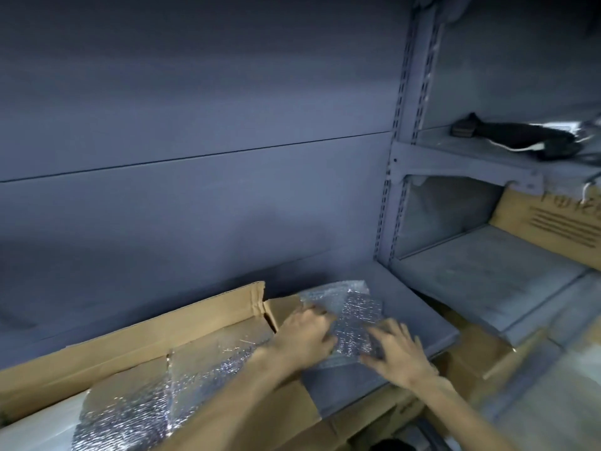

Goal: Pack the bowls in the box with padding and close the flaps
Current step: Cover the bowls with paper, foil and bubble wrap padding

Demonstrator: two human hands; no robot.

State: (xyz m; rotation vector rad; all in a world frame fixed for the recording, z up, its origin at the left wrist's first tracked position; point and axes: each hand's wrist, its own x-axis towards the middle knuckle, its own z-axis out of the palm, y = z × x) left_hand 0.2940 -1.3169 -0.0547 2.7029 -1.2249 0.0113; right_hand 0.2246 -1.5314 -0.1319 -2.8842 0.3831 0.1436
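The open cardboard box (136, 349) lies at the lower left of the grey shelf (406, 307), its far flap (162, 320) standing up against the grey back wall (195, 157). Inside the box a sheet of silvery bubble padding (182, 375) covers what can be seen of the contents, and no bowl shows through it, so where the bowls are cannot be told. Just to the right of the box, on the bare shelf, lies a folded piece of bubble wrap (354, 323), partly clear and partly silvery. Both hands are on it. The left hand (305, 336) reaches across the right end of the box and its fingers curl down over the left edge of the wrap, pinching it near the box's end flap (283, 310). The right hand (400, 356) rests on the near right part of the wrap with its fingers spread and pressed flat, not closed around anything. To the right of the box stands a metal rack (403, 157) with slotted uprights; its upper shelf carries a dark object (520, 135), too blurred to name, and its lower shelf holds another cardboard box (553, 222) with printed lines on its side.
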